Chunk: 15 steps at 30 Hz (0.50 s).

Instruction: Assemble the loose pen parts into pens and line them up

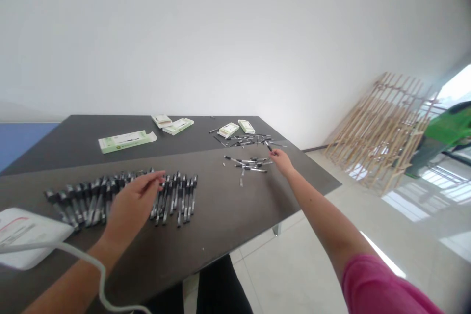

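Right grip (282, 161): clamped on a pen (269, 146) at its near end, presumably leaving the far end free. Left grip (137, 197): over aligned pens (183, 192); cannot tell whether closed.

Pen (269, 147) in right grip (281, 161) beside loose pens (251, 169)

Counting five boxes (127, 142), three past left fingers (157, 175), two past right fingers (273, 152), plus one cord (83, 255), too many pens (183, 194) to tally.
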Each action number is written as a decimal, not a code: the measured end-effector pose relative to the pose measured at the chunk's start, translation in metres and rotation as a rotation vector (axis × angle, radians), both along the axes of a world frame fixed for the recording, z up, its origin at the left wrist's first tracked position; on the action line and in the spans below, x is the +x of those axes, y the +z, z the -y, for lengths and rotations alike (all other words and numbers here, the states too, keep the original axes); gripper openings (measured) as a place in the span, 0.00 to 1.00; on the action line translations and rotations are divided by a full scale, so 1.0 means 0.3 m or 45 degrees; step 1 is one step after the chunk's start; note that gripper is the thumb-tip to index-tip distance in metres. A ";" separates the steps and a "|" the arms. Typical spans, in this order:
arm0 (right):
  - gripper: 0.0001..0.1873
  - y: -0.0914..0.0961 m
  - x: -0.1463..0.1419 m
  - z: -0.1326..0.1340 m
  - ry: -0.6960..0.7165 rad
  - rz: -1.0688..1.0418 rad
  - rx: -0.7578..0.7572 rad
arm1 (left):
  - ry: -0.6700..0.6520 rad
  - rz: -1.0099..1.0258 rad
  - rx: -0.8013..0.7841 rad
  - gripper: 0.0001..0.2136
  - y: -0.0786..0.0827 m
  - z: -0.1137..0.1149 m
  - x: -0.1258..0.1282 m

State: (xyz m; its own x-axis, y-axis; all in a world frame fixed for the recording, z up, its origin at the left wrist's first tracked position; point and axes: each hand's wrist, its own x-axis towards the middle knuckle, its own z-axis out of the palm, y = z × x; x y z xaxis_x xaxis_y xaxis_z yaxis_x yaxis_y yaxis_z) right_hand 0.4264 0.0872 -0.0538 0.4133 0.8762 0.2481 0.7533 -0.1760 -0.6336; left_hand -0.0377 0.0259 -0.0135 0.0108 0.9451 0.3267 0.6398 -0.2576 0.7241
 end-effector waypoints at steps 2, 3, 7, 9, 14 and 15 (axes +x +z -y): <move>0.11 0.019 0.014 -0.096 0.123 0.082 -0.190 | -0.056 0.093 -0.021 0.18 -0.020 -0.020 0.090; 0.12 0.022 0.017 -0.136 0.175 0.120 -0.281 | -0.080 0.143 -0.043 0.18 -0.035 -0.022 0.125; 0.15 0.004 0.020 -0.234 0.319 0.243 -0.566 | -0.125 0.270 -0.121 0.18 -0.090 -0.015 0.181; 0.15 -0.009 0.022 -0.254 0.366 0.281 -0.661 | -0.135 0.295 -0.147 0.18 -0.106 -0.013 0.176; 0.15 -0.029 0.023 -0.271 0.418 0.301 -0.770 | -0.149 0.350 -0.185 0.17 -0.112 -0.009 0.164; 0.15 -0.030 0.020 -0.272 0.415 0.291 -0.770 | -0.149 0.354 -0.186 0.17 -0.110 -0.006 0.166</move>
